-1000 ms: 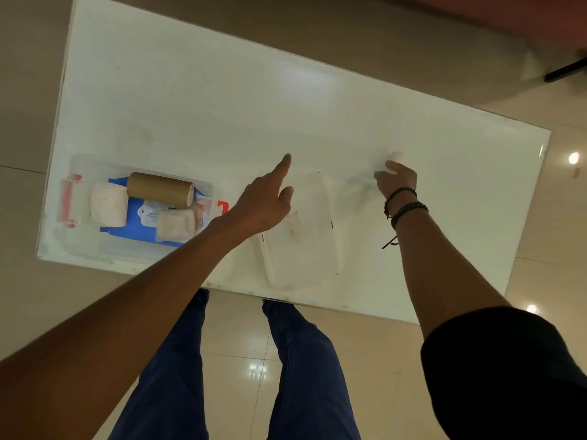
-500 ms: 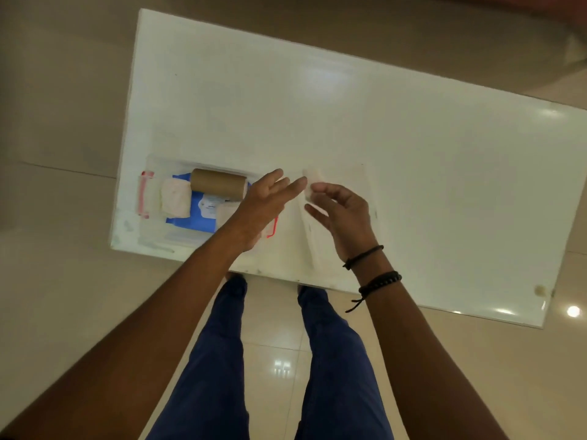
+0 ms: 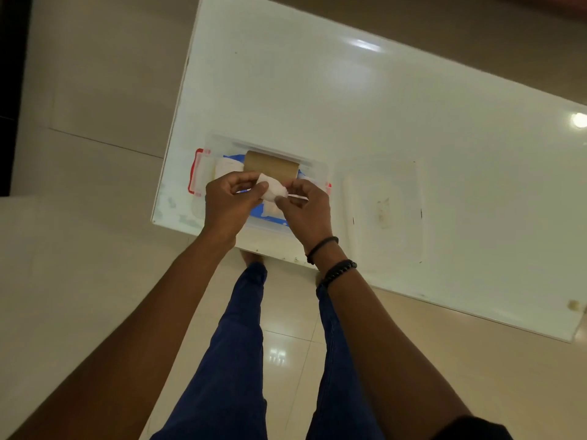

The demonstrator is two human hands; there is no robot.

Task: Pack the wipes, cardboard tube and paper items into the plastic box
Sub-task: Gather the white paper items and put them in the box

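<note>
A clear plastic box [image 3: 317,166] with red clips stands at the table's near left corner. Inside lie a brown cardboard tube [image 3: 271,165], a blue wipes pack [image 3: 255,211] and a white folded paper [image 3: 227,166]. Above the box my left hand [image 3: 227,201] and my right hand [image 3: 306,208] both pinch one small white crumpled paper [image 3: 273,189] between their fingertips. My hands hide much of the box's inside.
The box's clear lid [image 3: 386,211] lies flat on the white table [image 3: 349,90] just right of the box. The table's near edge runs close below my wrists. Tiled floor surrounds the table, with my legs beneath.
Both hands came together and moved left over the box, now holding the white paper between them. The view shifted, so the box sits nearer the middle.
</note>
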